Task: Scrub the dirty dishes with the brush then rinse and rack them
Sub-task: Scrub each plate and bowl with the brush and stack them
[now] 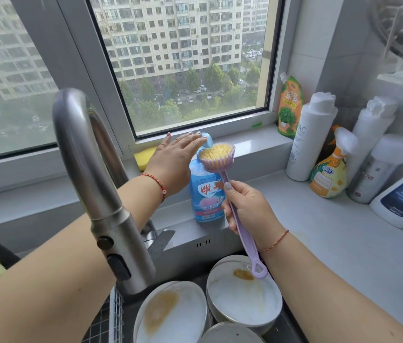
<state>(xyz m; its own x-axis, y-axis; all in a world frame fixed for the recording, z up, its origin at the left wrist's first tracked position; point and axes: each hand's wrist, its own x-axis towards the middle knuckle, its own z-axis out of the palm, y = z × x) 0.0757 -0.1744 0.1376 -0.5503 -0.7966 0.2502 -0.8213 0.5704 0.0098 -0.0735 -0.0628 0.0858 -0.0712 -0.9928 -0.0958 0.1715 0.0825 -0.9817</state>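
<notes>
My right hand [247, 206] grips the purple handle of a dish brush [217, 154], holding its yellow bristle head up against the spout of a blue dish-soap bottle [206, 194]. With straight fingers, my left hand [174, 159] presses flat on the bottle's pump top. The bottle stands on the ledge behind the sink. Below, in the sink, lie a white plate [170, 315] and a white bowl [245, 298], both smeared with brown sauce. The rim of a third dish [230, 332] shows at the bottom edge.
A tall steel faucet [96, 181] arches close in front at the left. A yellow sponge [143, 157] lies on the window sill. Several bottles and a spray bottle [331, 169] crowd the counter at the right. A wire rack [111, 315] sits at the lower left.
</notes>
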